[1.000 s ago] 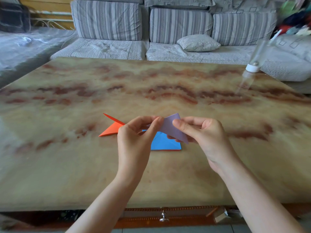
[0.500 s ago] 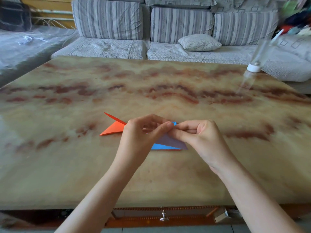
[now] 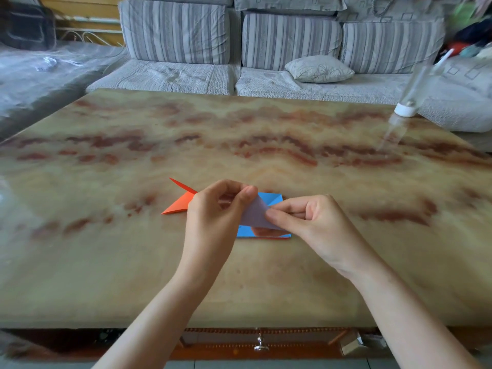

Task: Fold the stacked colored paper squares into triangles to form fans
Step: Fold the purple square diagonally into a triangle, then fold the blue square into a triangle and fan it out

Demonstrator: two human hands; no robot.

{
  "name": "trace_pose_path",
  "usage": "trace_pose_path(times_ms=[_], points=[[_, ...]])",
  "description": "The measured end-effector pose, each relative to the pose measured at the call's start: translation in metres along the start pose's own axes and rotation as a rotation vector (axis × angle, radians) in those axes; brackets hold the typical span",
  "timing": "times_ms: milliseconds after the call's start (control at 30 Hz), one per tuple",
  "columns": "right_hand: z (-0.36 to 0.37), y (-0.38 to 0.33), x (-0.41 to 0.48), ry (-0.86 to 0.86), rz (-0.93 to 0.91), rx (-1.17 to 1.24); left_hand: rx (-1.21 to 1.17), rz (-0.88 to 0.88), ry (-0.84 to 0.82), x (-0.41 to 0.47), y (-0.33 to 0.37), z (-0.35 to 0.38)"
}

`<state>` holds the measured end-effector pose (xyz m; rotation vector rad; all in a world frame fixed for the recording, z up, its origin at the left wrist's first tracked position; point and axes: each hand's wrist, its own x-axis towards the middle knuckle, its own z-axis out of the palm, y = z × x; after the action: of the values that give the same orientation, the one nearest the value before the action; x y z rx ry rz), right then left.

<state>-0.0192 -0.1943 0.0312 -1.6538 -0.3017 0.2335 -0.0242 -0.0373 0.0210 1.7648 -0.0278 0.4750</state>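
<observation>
Head view, the only one I have: marble-patterned table [image 3: 106,262], striped sofa [image 3: 239,62] behind it, a clear bottle with a white cap [image 3: 404,109] at the far right. Item one, lilac paper [image 3: 254,215], a single folded sheet, lifted just above the table between both hands. My left hand [image 3: 213,217] has thumb and forefinger closed on its upper corner; my right hand [image 3: 314,222] is pinched shut on its near right edge. Item two, blue paper stack [image 3: 274,199], flat on the table directly beneath, a red sheet edging out under it. Item three, folded orange triangle [image 3: 181,205], just left of the stack, one flap raised. Handling, as I judge it: the lilac sheet is light, limp and easily creased astray, so I would hold corners and press along the fold.
</observation>
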Motion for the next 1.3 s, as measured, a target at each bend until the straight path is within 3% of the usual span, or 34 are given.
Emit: trace_pose_path(times_ms=[467, 600, 733, 867, 1067, 1300], points=[[-0.006, 0.003, -0.003, -0.245, 0.03, -0.055, 0.065, -0.081, -0.045, 0.011, -0.009, -0.015], [-0.01, 0.007, -0.003, -0.161, 0.048, -0.094, 0.167, -0.055, 0.095, 0.025, -0.02, -0.042], [-0.014, 0.006, 0.001, 0.044, -0.102, -0.093, 0.255, -0.197, -0.038, 0.036, -0.032, -0.078], [-0.014, 0.015, 0.004, 0.139, -0.153, -0.391, 0.446, -0.259, -0.01, 0.034, -0.045, -0.089], [-0.007, 0.04, 0.015, 0.031, -0.196, -0.86, 0.571, -0.211, 0.092, 0.032, -0.05, -0.088], [-0.009, 0.05, 0.02, 0.063, -0.189, -0.935, 0.811, -0.063, 0.131, 0.034, -0.062, -0.08]])
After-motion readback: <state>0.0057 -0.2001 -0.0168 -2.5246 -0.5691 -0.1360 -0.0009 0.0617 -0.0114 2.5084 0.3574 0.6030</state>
